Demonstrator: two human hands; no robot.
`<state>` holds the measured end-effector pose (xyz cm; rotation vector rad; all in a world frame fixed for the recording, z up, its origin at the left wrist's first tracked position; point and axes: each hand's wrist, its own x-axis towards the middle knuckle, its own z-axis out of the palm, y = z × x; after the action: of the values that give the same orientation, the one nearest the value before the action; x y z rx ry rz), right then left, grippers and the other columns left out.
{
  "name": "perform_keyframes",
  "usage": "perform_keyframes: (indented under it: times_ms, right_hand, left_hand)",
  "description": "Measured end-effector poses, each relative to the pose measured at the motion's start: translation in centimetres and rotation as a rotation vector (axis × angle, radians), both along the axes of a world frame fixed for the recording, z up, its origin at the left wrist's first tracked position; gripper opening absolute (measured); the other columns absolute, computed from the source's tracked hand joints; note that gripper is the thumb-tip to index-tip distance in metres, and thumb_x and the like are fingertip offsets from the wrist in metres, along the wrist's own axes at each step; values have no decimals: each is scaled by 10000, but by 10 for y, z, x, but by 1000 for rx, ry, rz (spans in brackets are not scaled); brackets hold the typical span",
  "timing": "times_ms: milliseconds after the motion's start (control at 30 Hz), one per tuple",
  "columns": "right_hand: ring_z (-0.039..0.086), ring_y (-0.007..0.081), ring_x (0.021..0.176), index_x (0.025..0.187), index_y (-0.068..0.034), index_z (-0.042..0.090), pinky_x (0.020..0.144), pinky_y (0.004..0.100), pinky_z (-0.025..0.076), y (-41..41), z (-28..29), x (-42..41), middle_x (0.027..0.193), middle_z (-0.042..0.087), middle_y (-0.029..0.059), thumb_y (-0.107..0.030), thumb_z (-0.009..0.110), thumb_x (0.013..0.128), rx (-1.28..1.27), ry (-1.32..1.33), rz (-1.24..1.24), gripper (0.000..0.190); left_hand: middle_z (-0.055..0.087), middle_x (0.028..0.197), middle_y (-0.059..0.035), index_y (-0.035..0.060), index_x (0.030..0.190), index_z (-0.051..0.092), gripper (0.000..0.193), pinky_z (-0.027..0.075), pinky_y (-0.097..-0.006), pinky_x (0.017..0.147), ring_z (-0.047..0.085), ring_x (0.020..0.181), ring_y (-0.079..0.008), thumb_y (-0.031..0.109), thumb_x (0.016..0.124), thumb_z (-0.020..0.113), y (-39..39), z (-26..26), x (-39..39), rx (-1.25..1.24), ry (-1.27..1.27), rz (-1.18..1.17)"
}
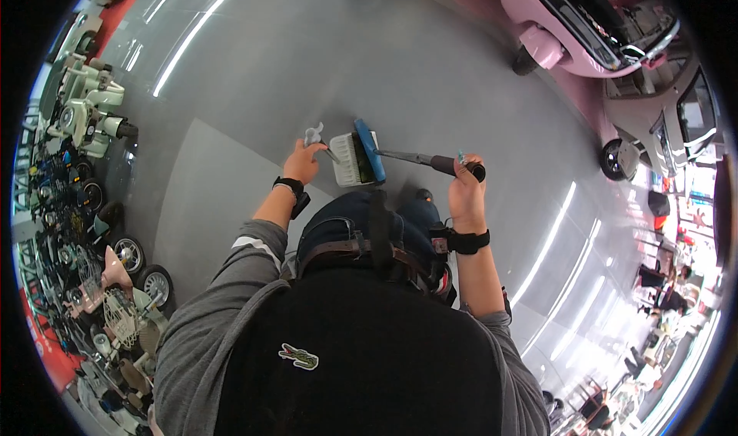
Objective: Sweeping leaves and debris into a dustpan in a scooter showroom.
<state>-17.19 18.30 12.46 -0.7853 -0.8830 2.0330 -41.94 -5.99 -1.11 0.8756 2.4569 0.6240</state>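
My left hand (302,164) is closed around the upper handle (314,134) of a long-handled dustpan. The white ribbed pan (344,162) rests low in front of my legs. In my right hand (467,196) is the dark grip of a broom handle (444,164), which slants down to the left. The blue broom head (369,151) overlaps the pan's right side, its dark bristles (363,162) facing the ribs. Whether the bristles touch the pan is hard to tell. Any debris in the pan is too small to make out.
Glossy grey floor (346,49) spreads around me, with light reflections. Parked scooters (86,119) line the left side. A pink scooter (553,38) and a grey scooter (651,124) stand at the upper right. People and furniture (663,297) appear at the far right.
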Motion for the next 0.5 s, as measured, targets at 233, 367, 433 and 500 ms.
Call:
perform_keyframes:
  times_ms: [233,367,433,500]
  right_hand:
    - [494,111,814,865,-72,523,807,260,388,5,10,-47,839,516,-6,39,657,780,137,-140,112,193]
    - [494,112,752,817,-63,517,749,262,422,18,-11,-65,778,511,-4,59,629,759,292,-242,3,176]
    - [499,125,764,779,-54,503,759,286,445,18,-21,-68,775,516,9,52,613,742,303,-196,-30,157]
    - [515,140,789,779,-48,506,760,301,452,23,-26,-69,780,526,27,52,602,732,430,-254,32,146]
  left_hand:
    - [471,1119,-143,272,1100,608,370,491,-453,782,587,938,-368,61,806,527,-10,3,8,11,10,9]
    - [499,1025,-142,290,1128,614,290,496,-462,719,592,866,-362,200,866,528,-18,-7,12,74,211,112]
    - [510,996,-130,317,1157,607,299,502,-455,685,599,845,-339,241,877,536,-16,-4,18,74,249,142]
    - [510,981,-122,334,1166,606,314,508,-440,670,607,827,-319,229,880,530,-14,1,21,17,236,148]
